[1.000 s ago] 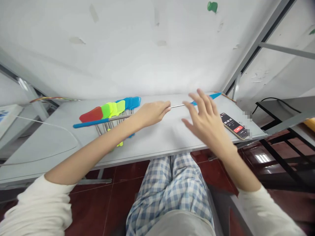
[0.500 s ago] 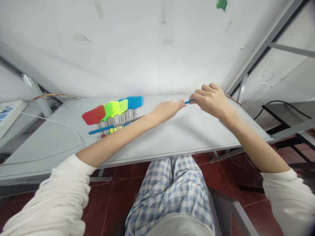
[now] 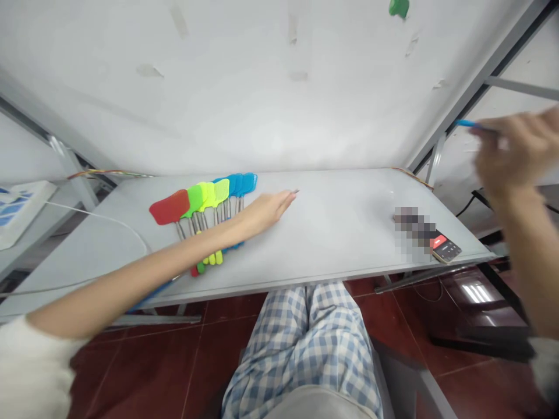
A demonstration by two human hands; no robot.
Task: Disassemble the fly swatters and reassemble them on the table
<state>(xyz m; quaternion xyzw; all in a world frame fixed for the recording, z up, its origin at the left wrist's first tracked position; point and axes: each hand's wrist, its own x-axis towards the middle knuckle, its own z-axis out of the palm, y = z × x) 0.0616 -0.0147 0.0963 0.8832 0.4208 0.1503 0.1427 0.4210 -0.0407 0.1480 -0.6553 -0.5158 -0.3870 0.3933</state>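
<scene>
My left hand (image 3: 264, 212) is closed over the middle of the table, a thin metal tip just past its fingertips. Below my left forearm shows part of a metal rod's blue handle (image 3: 151, 295); the forearm hides most of the rod. My right hand (image 3: 519, 145), blurred, is raised at the far right and closed on a small slim blue piece (image 3: 466, 123). Left of my left hand lies a row of fly swatters with metal stems: a red one (image 3: 170, 208), a green one (image 3: 194, 201), yellow ones (image 3: 221, 191) and blue ones (image 3: 248, 183).
The grey-white table (image 3: 332, 233) stands against a white wall. A phone (image 3: 448, 249) lies near its right front edge beside a pixelated patch. A white cable (image 3: 117, 220) curves across the left side. Metal frame posts rise at both ends.
My hands have parted: the right moved far right and up with the blue piece, away from the left. My left hand moved left and nearer, and the rod's handle swung toward the front edge.
</scene>
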